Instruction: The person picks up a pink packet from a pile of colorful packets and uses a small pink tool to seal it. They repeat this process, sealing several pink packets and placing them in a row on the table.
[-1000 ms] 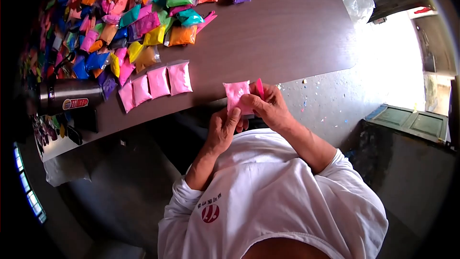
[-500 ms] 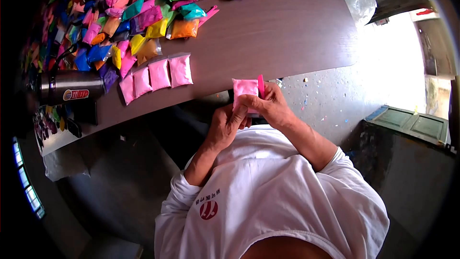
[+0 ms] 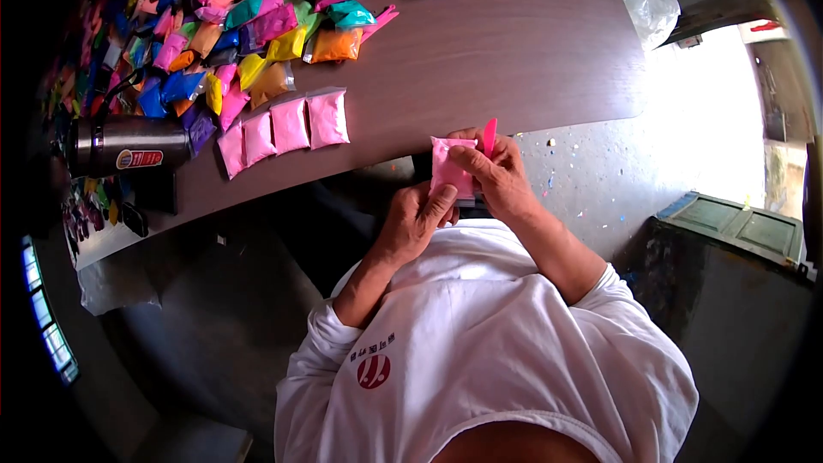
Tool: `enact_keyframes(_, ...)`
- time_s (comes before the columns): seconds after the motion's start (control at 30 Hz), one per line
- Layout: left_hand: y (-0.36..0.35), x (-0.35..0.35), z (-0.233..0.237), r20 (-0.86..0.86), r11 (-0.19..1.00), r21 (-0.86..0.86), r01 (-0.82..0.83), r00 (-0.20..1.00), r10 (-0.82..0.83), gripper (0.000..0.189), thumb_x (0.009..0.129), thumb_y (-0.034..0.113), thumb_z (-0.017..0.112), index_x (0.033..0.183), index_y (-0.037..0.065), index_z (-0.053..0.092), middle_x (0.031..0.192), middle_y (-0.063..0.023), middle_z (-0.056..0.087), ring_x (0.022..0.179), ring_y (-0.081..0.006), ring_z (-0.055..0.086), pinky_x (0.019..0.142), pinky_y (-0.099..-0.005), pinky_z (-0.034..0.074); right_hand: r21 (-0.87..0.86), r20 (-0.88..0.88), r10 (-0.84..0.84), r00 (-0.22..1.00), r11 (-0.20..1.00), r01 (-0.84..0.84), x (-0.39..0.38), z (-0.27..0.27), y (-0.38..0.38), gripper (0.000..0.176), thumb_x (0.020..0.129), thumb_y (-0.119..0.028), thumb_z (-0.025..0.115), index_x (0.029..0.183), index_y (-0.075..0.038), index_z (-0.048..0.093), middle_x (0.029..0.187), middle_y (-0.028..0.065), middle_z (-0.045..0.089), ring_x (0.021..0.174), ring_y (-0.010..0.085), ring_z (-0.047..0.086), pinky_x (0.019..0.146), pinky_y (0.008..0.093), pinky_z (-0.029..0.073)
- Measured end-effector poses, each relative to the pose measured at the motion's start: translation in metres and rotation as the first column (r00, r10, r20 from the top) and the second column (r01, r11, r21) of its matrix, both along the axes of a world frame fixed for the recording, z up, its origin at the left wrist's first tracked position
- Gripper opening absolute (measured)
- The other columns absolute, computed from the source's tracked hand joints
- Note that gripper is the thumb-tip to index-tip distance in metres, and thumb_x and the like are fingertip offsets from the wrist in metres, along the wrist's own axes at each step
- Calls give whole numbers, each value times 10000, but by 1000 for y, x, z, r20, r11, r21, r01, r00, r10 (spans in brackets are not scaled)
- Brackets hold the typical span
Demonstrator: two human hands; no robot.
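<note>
Above my lap, both hands grip a small clear packet with soft pink filling (image 3: 447,173). My left hand (image 3: 418,221) is closed on its lower left part, thumb on the front face. The right hand (image 3: 501,176) pinches the upper right side, its thumb lying across the packet. A bright pink plastic stick (image 3: 490,135), flat and rounded at the top, pokes up from between the right fingers; its lower end is hidden. On the table (image 3: 480,51), a row of several similar pink packets (image 3: 291,126) lies near the front edge.
A big heap of multicoloured packets (image 3: 279,21) covers the table's left and far side. A steel flask (image 3: 129,146) lies at the left. Clear plastic (image 3: 639,0) hangs over the far right edge. A green panelled piece (image 3: 733,225) stands at the right.
The packet has shifted slightly right in my hands. My right thumb has moved up along it, and the pink stick now sits higher and farther right, leaning slightly.
</note>
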State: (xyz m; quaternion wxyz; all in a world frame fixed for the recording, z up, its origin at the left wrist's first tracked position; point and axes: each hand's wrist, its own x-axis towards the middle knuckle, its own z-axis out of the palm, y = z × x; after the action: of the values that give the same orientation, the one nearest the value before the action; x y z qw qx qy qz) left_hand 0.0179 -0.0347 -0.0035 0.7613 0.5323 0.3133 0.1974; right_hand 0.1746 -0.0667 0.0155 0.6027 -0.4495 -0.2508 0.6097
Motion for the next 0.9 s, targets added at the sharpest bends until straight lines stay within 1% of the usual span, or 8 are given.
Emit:
enact_keyframes(0.1,0,1,3,-17,1000,23,-6,1000,7,369,932,339,496,799,2,562,599,-4,505,554,-63,447,502,-218,359,-36,-83,13,996,999,-16,2,3,-2,241,894,-141,542,1018,66,533,762,125,621,580,184,621,474,285,522)
enact_keyframes(0.2,0,0,-2,46,1000,3,-14,999,14,371,934,342,492,806,1,565,604,-1,507,555,-59,443,502,-215,357,-16,-39,9,999,1000,-10,1,-3,-3,216,867,-106,552,997,65,536,735,127,618,556,187,617,464,291,524)
enact_keyframes(0.23,-1,0,-3,47,1000,1,-13,999,12,371,934,342,492,806,1,565,604,-1,507,555,-59,443,502,-215,357,-18,-38,8,999,1000,-9,0,-2,-3,216,867,-106,552,997,65,536,735,127,618,556,187,617,464,291,524)
enact_keyframes(0.3,-2,0,-5,44,1000,-7,-12,999,13,374,936,339,487,801,-1,564,604,1,507,554,-58,438,502,-217,356,17,-71,93,993,996,-92,-2,0,-2,195,850,-99,561,954,64,534,695,125,614,519,191,609,447,296,520)
enact_keyframes(0.5,-2,-1,-6,23,1000,-20,-18,1000,19,378,938,337,483,783,1,563,612,0,518,552,-57,429,502,-218,355,-4,-64,58,996,998,-59,-6,4,-1,187,855,-111,566,919,56,514,666,128,611,484,195,601,419,296,511)
enact_keyframes(0.63,-3,-3,-5,17,1000,-4,-20,1000,20,380,937,340,482,779,4,562,616,0,522,552,-59,425,505,-224,356,-8,-37,102,994,995,-102,-7,1,-1,175,861,-114,559,919,44,511,654,125,606,480,194,599,415,293,510)
enact_keyframes(0.7,-3,-2,-8,15,1000,-6,2,1000,-2,380,937,340,483,776,4,560,614,1,521,549,-63,422,507,-230,357,-41,-75,72,995,996,-75,-9,0,0,175,859,-131,566,896,32,517,639,120,601,467,188,592,406,289,505)
enact_keyframes(0.9,-1,-1,0,22,1000,-2,12,1000,-12,390,934,348,487,766,4,556,618,0,524,553,-63,424,514,-231,359,-10,-116,2,993,1000,-3,-11,-4,0,187,848,-153,582,860,25,527,629,118,599,446,182,578,379,284,493)
